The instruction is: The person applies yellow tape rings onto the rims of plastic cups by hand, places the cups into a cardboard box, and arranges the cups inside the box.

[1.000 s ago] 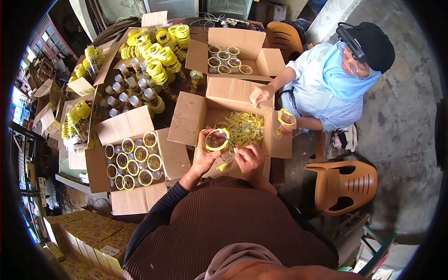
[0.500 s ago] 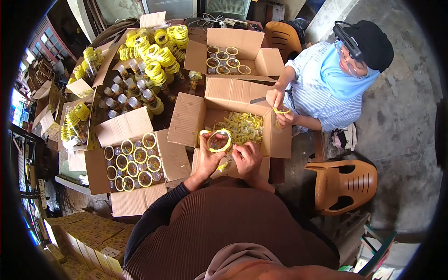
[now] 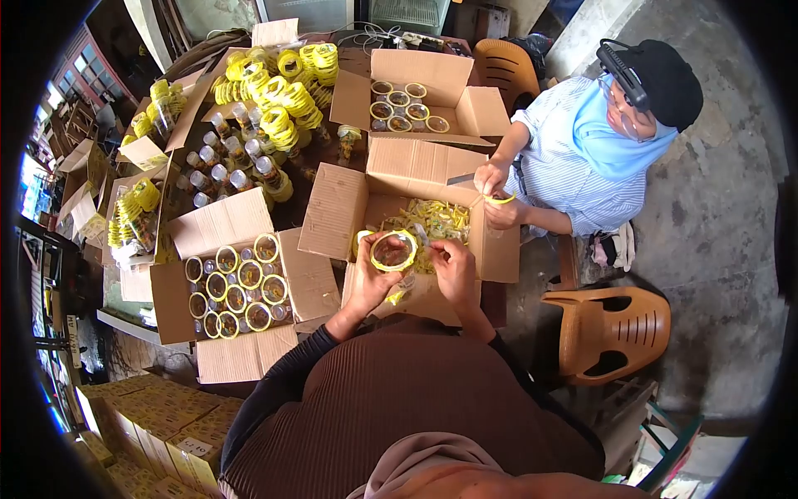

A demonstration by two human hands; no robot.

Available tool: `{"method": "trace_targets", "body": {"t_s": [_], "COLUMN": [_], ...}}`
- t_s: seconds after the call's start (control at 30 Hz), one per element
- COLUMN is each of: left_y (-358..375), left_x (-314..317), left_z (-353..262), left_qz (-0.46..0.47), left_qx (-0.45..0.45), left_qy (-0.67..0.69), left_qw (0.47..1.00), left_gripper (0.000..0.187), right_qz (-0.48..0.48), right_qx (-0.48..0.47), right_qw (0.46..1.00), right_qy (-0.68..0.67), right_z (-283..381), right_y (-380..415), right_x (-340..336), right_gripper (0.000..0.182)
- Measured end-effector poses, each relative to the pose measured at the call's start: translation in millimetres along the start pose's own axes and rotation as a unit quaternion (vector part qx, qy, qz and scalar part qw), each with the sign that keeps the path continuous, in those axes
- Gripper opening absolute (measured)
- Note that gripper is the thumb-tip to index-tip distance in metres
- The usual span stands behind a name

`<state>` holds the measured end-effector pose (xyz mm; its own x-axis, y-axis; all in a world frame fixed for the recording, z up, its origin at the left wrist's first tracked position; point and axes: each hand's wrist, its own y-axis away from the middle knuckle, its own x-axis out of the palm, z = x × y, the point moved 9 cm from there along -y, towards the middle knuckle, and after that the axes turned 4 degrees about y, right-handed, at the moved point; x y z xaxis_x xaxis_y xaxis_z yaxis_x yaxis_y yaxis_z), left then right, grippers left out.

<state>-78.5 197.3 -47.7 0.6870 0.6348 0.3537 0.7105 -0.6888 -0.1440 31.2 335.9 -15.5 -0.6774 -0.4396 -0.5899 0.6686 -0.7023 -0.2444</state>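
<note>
My left hand point(image 3: 371, 287) is wrapped round a clear plastic jar point(image 3: 394, 251) with a yellow ring at its rim, brownish inside. Just right of the jar, my right hand point(image 3: 454, 270) has its fingers bent together in a pinch; whatever may be in them is too small to make out. Beneath both hands stands an open cardboard box point(image 3: 334, 208) with many small yellow and clear pieces point(image 3: 445, 220) in it. Across from me, a co-worker's hands point(image 3: 497, 195) hold a yellow ring and a dark flat blade-like tool.
At left, an open carton point(image 3: 183, 303) holds several yellow-rimmed jars; another carton point(image 3: 420, 66) stands at the back. Small capped bottles point(image 3: 220, 170) and piled yellow rings point(image 3: 287, 100) fill the back left. Orange plastic chairs point(image 3: 615, 333) stand at right and behind.
My right hand has moved a little right, away from the jar's rim. The left hand still holds the jar, now turned slightly. The co-worker's hands have barely moved.
</note>
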Motion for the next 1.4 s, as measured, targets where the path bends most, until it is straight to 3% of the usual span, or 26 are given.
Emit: {"method": "trace_targets", "body": {"t_s": [0.17, 0.23, 0.27, 0.33, 0.37, 0.43, 0.47, 0.53, 0.57, 0.63, 0.73, 0.87, 0.9, 0.93, 0.97, 1.0, 1.07, 1.13, 1.4], "left_y": [-6, -6, -6, -5, -5, -3, -3, -2, -2, -1, 2, 3, 0, -2, -1, -2, 0, 1, 0], "left_x": [-11, -9, -10, -10, -11, -6, -4, 4, 6, 9, 8, 1, 0, 3, 9, 9, 21, 19, 4], "left_z": [0, -7, -6, -2, 0, 1, 0, -3, -6, -5, 8, 11, -12, -33, -57, -60, -63, -65, -48], "left_qz": [-0.007, -0.007, -0.006, 0.006, 0.007, 0.049, 0.051, 0.073, 0.075, 0.082, 0.098, 0.078, 0.059, 0.037, 0.006, 0.005, 0.054, 0.036, 0.121], "left_qx": [-0.031, -0.025, -0.025, -0.025, -0.027, -0.016, -0.018, -0.03, -0.03, -0.058, -0.118, -0.139, -0.062, 0.018, 0.134, 0.134, 0.171, 0.19, 0.128], "left_qy": [0.054, 0.075, 0.075, 0.071, 0.07, -0.019, -0.019, -0.008, -0.009, -0.004, 0.07, 0.039, -0.132, -0.298, -0.38, -0.38, -0.465, -0.443, -0.299], "left_qw": [0.998, 0.997, 0.997, 0.997, 0.997, 0.998, 0.998, 0.997, 0.997, 0.995, 0.986, 0.986, 0.988, 0.954, 0.915, 0.915, 0.867, 0.875, 0.938], "left_gripper": [0.069, 0.067, 0.067, 0.064, 0.064, 0.058, 0.058, 0.054, 0.054, 0.053, 0.054, 0.053, 0.05, 0.047, 0.038, 0.038, 0.031, 0.024, 0.014], "right_qz": [0.117, 0.267, 0.267, 0.191, 0.191, 0.121, 0.12, -0.017, -0.019, -0.022, 0.009, 0.042, 0.042, 0.05, 0.057, 0.058, 0.068, 0.072, 0.096], "right_qx": [0.02, 0.067, 0.068, -0.047, -0.046, 0.039, 0.041, -0.114, -0.113, -0.235, -0.281, -0.302, -0.303, -0.307, -0.312, -0.312, -0.313, -0.312, -0.288], "right_qw": [0.989, 0.959, 0.959, 0.969, 0.969, 0.992, 0.992, 0.993, 0.993, 0.972, 0.96, 0.95, 0.95, 0.948, 0.945, 0.945, 0.942, 0.943, 0.953], "right_qy": [0.087, 0.072, 0.072, 0.152, 0.152, -0.013, -0.013, -0.029, -0.029, 0.006, 0.014, 0.059, 0.06, 0.07, 0.081, 0.081, 0.097, 0.092, 0.021], "right_z": [-72, -99, -105, -83, -82, -44, -31, 19, 32, 70, 72, 77, 77, 77, 77, 77, 77, 78, 69], "right_y": [30, 53, 59, 59, 58, 36, 31, 19, 15, 15, 13, 10, 9, 9, 9, 9, 8, 8, 3], "right_x": [27, 52, 54, 43, 44, 21, 18, -12, -16, -23, -15, -12, -12, -10, -8, -8, -5, -5, 4], "right_gripper": [0.017, 0.016, 0.016, 0.015, 0.015, 0.019, 0.019, 0.023, 0.023, 0.023, 0.019, 0.016, 0.016, 0.015, 0.014, 0.014, 0.013, 0.014, 0.013]}}
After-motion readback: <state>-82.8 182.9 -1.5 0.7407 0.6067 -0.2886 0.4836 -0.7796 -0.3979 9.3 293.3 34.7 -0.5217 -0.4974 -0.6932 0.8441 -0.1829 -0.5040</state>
